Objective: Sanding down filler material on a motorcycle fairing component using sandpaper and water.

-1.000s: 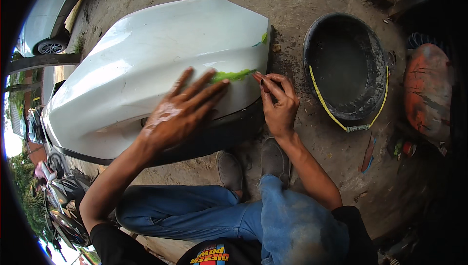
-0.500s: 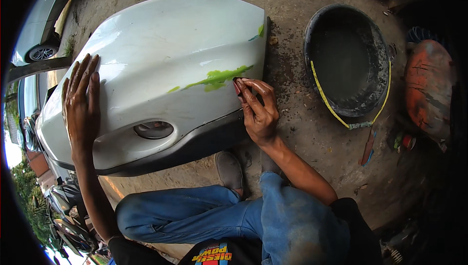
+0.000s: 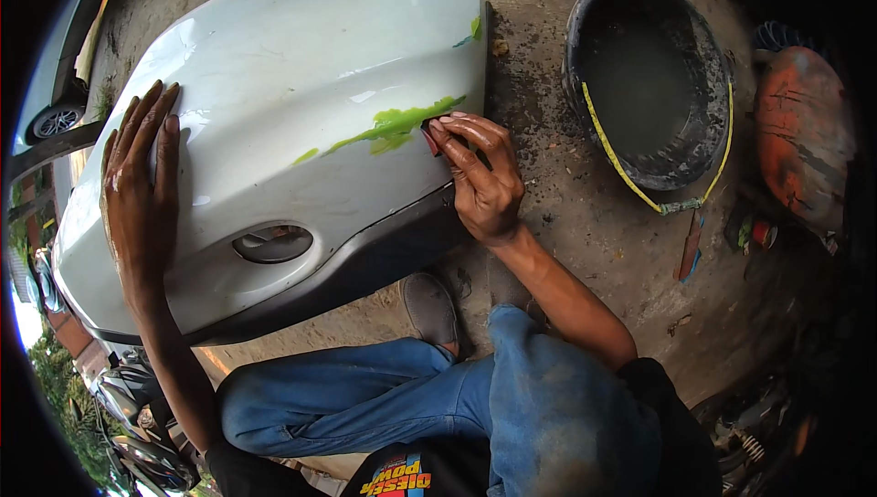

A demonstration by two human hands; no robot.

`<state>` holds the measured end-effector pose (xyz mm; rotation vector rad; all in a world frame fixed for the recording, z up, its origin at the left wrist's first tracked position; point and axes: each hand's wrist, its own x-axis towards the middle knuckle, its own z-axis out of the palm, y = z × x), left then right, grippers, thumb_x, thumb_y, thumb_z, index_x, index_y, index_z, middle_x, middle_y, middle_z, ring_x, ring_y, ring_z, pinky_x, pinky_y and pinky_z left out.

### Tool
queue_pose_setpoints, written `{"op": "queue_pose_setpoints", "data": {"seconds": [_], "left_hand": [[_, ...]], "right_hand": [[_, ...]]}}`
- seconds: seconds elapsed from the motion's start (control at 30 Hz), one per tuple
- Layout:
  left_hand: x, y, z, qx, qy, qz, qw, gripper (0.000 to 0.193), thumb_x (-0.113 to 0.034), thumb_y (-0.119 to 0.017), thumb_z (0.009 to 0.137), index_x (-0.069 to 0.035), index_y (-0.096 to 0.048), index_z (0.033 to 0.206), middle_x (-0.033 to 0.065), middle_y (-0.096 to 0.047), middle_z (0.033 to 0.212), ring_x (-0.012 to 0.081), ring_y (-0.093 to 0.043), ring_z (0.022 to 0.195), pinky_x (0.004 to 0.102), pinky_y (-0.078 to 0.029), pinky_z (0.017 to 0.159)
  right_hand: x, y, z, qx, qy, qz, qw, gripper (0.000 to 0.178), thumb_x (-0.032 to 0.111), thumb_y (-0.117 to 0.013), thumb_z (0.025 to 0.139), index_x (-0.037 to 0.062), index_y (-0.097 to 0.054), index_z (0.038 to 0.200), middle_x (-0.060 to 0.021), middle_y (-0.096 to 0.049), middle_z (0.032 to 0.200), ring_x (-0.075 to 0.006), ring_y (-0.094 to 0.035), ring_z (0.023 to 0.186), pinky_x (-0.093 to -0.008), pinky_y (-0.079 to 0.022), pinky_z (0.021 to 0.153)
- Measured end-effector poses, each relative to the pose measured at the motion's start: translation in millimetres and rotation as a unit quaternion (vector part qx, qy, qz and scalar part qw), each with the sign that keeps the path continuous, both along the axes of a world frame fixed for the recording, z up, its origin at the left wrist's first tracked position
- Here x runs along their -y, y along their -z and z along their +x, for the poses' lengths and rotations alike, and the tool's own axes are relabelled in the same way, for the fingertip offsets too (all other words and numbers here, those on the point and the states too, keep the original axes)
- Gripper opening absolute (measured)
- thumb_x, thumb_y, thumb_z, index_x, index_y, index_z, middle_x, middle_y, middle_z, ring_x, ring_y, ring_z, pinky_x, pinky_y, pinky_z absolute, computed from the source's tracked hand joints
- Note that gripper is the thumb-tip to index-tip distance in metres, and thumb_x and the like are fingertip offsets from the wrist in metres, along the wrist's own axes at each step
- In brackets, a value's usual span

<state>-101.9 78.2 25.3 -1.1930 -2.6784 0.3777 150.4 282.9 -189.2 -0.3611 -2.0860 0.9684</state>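
Observation:
A white car bumper (image 3: 274, 86) lies in front of me, its surface wet and shiny in places. A streak of bright green filler (image 3: 397, 122) runs along its right part, and a smaller green spot (image 3: 476, 28) marks its right edge. My right hand (image 3: 486, 175) pinches a small dark-red piece of folded sandpaper (image 3: 431, 142) against the bumper, at the lower right of the streak. The fingers partly cover the sandpaper. My left hand (image 3: 144, 182) rests flat on the bumper's left side, fingers stretched out, holding nothing.
Right of the bumper stands a black bucket (image 3: 577, 58) of murky grey water with a yellow handle. Beyond it lies a worn orange-and-grey object (image 3: 802, 136). A narrow reddish strip (image 3: 690, 255) is on the rough ground. A parked car (image 3: 55, 86) and motorcycles (image 3: 137, 406) are at the left.
The whole view has shifted, so the bumper and bucket appear higher up. Both hands keep nearly the same places on the bumper, and the sandpaper stays pinched beside the green streak.

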Motion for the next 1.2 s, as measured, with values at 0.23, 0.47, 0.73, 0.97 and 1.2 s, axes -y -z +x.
{"op": "queue_pose_setpoints", "data": {"seconds": [0.23, 0.47, 0.73, 0.97, 1.2], "left_hand": [[12, -8, -2, 0.012, 0.003, 0.007, 1.0, 0.042, -0.034, -0.05, 0.113, -0.016, -0.065, 0.148, 0.0106, -0.06, 0.155, 0.0286, -0.05, 0.149, 0.0445, -0.034, 0.127], [9, 0, -1, 0.003, 0.004, 0.015, 1.0, 0.04, -0.033, -0.052, 0.112, -0.015, -0.068, 0.145, 0.0101, -0.063, 0.152, 0.0293, -0.052, 0.148, 0.0448, -0.035, 0.126], [2, 11, 0, -0.002, 0.009, 0.012, 1.0, 0.041, -0.033, -0.051, 0.113, -0.015, -0.067, 0.146, 0.0101, -0.062, 0.152, 0.029, -0.053, 0.147, 0.0456, -0.034, 0.126], [10, 6, -3, -0.015, 0.005, -0.009, 1.0, 0.043, -0.034, -0.047, 0.114, -0.016, -0.064, 0.149, 0.0105, -0.06, 0.155, 0.0294, -0.048, 0.15, 0.0451, -0.032, 0.127], [14, -3, -1, 0.017, 0.011, 0.002, 1.0, 0.044, -0.034, -0.048, 0.113, -0.016, -0.064, 0.149, 0.0103, -0.06, 0.155, 0.0294, -0.049, 0.149, 0.0449, -0.033, 0.127]], "right_hand": [[12, -8, -11, -0.033, -0.062, 0.007, 0.998, 0.042, -0.012, -0.07, 0.084, 0.0066, -0.079, 0.12, -0.006, -0.073, 0.12, -0.0268, -0.069, 0.117, -0.0413, -0.059, 0.106], [20, -21, -11, -0.02, -0.082, 0.0, 0.996, 0.04, -0.012, -0.065, 0.088, 0.007, -0.079, 0.12, -0.0071, -0.075, 0.12, -0.0281, -0.07, 0.117, -0.0418, -0.059, 0.106], [5, -7, -7, -0.008, -0.009, -0.002, 1.0, 0.046, -0.014, -0.065, 0.084, 0.0068, -0.078, 0.123, -0.0063, -0.074, 0.12, -0.0272, -0.068, 0.121, -0.041, -0.058, 0.109], [-16, 12, -5, -0.023, -0.008, 0.013, 1.0, 0.036, -0.01, -0.065, 0.09, 0.0068, -0.08, 0.117, -0.0058, -0.075, 0.122, -0.025, -0.069, 0.118, -0.0408, -0.059, 0.107], [19, -15, -14, -0.025, -0.112, 0.011, 0.993, 0.041, -0.009, -0.067, 0.089, 0.0087, -0.077, 0.124, -0.0061, -0.074, 0.125, -0.025, -0.065, 0.124, -0.0416, -0.055, 0.114]]}}
